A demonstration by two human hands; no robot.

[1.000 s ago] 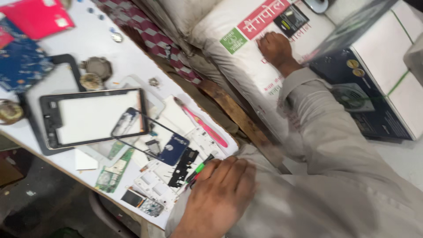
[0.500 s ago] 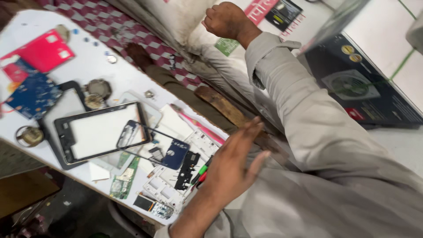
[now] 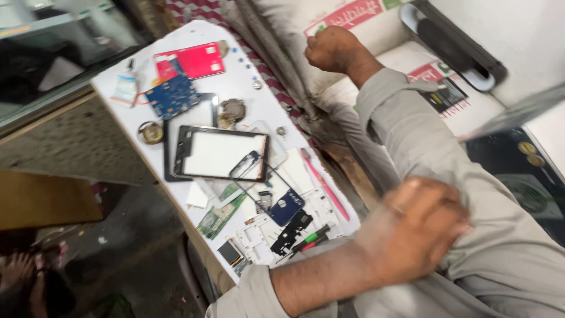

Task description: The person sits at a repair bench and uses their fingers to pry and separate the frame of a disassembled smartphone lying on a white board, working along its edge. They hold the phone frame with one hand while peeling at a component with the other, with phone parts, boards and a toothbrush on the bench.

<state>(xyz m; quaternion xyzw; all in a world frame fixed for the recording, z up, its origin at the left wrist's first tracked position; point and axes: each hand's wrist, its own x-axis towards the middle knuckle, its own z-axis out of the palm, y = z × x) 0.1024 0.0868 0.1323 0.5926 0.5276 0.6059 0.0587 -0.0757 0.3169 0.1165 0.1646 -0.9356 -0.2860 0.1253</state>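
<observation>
As the left hand (image 3: 415, 232) lifts from the worktop (image 3: 247, 70) edge onto the right sleeve (image 3: 424, 147) (blurred; grip unreadable), the tablet frame (image 3: 220, 154) lies untouched mid-worktop, right hand (image 3: 332, 50) fisted on the sack (image 3: 276, 15).

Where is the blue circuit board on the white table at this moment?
In the head view, the blue circuit board lies at the upper left of the white table, just below the red card and above the tablet frame.
</observation>
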